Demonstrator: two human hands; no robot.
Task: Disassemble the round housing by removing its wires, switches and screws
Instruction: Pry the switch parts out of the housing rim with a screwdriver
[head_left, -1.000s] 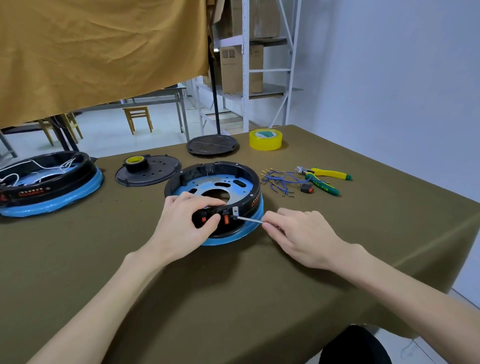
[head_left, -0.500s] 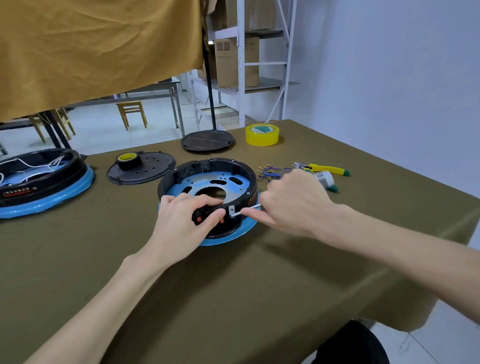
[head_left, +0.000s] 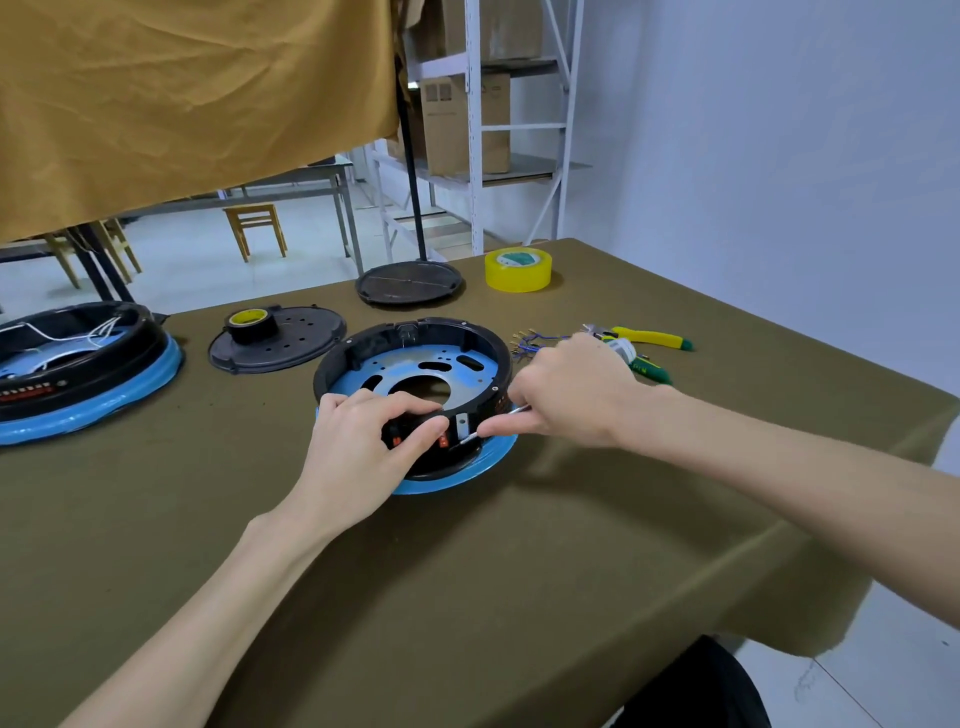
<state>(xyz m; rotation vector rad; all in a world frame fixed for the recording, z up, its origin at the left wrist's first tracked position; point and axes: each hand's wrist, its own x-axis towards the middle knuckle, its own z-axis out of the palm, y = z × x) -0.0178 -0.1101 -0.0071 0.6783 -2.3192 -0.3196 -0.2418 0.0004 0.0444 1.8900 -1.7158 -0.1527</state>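
My left hand curls over near rim of round housing, gripping it steady at table's centre. My right hand pinches thin screwdriver, tip at red switches. Advice: pry gently, keep tip seated. Housing: black ring, blue plate, wires gone.

Second housing: cut off by the left edge.
Housing front wall: partly hidden under left hand.
Screwdriver: handle hidden in right hand.
Pliers: jaws hidden behind that hand.
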